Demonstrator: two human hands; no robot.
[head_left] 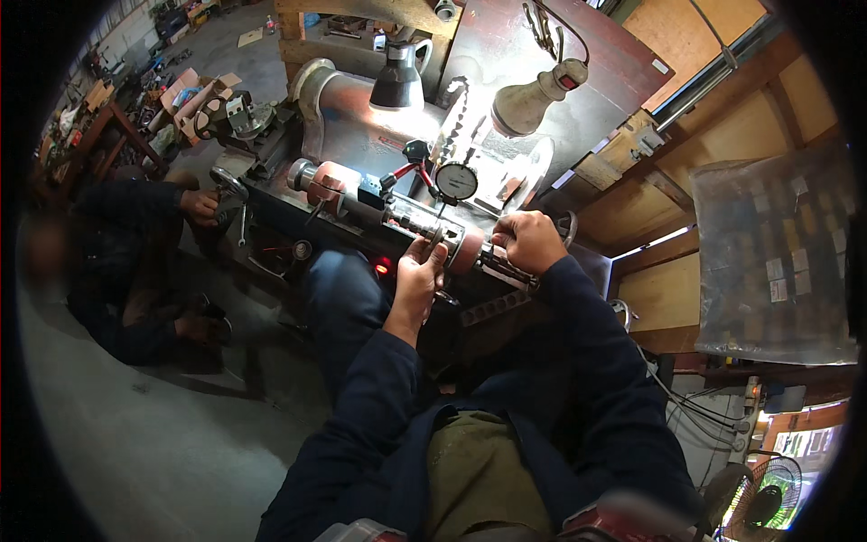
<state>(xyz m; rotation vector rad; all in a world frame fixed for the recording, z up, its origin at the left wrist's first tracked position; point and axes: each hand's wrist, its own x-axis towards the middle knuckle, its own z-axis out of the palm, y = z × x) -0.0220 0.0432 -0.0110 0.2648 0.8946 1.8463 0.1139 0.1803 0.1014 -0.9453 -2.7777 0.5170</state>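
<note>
My left hand [420,275] is closed around part of a small metal shaft [413,222] in a bench fixture, with thumb and fingertips just left of a reddish round block [466,251]. My right hand [533,239] is curled at the fixture's right end, above a metal rod; exactly what its fingertips grip is hidden. A dial gauge [456,182] on a red-and-black jointed arm [403,170] hangs over the shaft. A second reddish block [330,185] with a knurled cap stands at the fixture's left end. A strip with round holes [492,307] lies below my hands.
Two lamps [397,77] [533,99] hang over the machine. A handwheel [567,230] sits at right. Another person [126,253] crouches at left, a hand at a crank [230,185]. Cardboard boxes [194,99] lie behind. A plastic-covered board [777,253] and fan [768,497] are at right.
</note>
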